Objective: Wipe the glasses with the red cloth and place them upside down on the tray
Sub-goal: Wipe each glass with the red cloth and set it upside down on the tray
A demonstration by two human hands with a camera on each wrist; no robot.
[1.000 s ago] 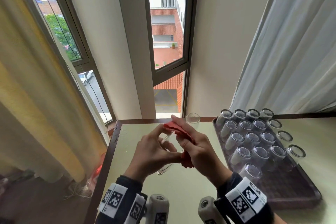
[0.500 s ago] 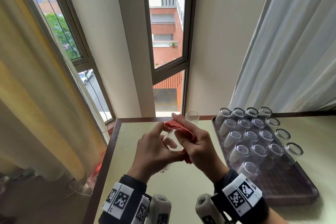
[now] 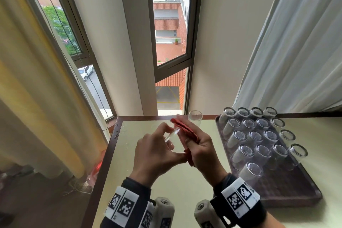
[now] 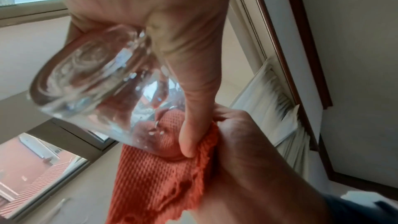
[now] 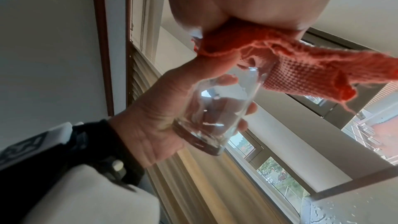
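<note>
Since a second ago your two hands have stayed together over the near-left part of the pale table top (image 3: 166, 200), with only a small shift of the cloth round the glass; the wiping looks to be mid-course. Your left hand (image 3: 157, 152) curls round the lower body of the clear straight-sided drinking glass (image 4: 90, 81), thumb along one side and fingers behind, so the thick base sits against your palm and the mouth points away towards your right hand. Your right hand (image 3: 200, 151) is closed on the red waffle-weave cloth (image 4: 157, 173), bunching it over the rim of the glass. Treat the glass as rigid, smooth and breakable, probably slippery where it is damp, and heaviest at the base; I judge your best hold is where you have it, low on the wall near that base, leaving the thin rim free for the cloth. That cloth is soft and limp with a frayed edge, so it only works where your fingers press it. Beyond your right hand lies the dark rectangular tray (image 3: 288, 189), carrying rows of upturned clear glasses (image 3: 249, 135). One more upright clear glass (image 3: 195, 117) stands just past your fingertips, near the far table edge.
</note>
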